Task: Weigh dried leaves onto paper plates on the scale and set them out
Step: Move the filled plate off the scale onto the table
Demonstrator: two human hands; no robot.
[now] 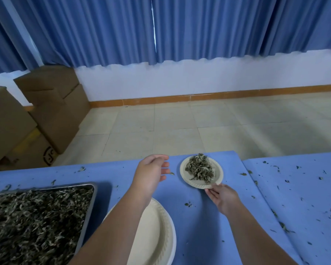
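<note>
Paper plate [201, 172], small, white, fluted rim: stood near the far edge of the blue-covered surface [208, 217] and carried a heap of dried leaves [199, 167], grey-green and curled.

Right hand [221, 197]: fingertips pinched the near rim of that plate.

Left hand [152, 172]: hovered just left of the plate, fingers loosely spread, holding nothing, apart from the rim.

Metal tray [93, 190], rectangular: lay at the near left and was filled across with loose dried leaves of the same sort.

Stack of empty paper plates [159, 236], larger: sat just right of the tray, partly under the left forearm.

Leaf crumbs [188, 204]: were scattered over the surface, thicker toward the right.

Cardboard boxes [52, 109]: were stacked on the floor at the far left; one bore a dark round printed mark, unreadable.
</note>
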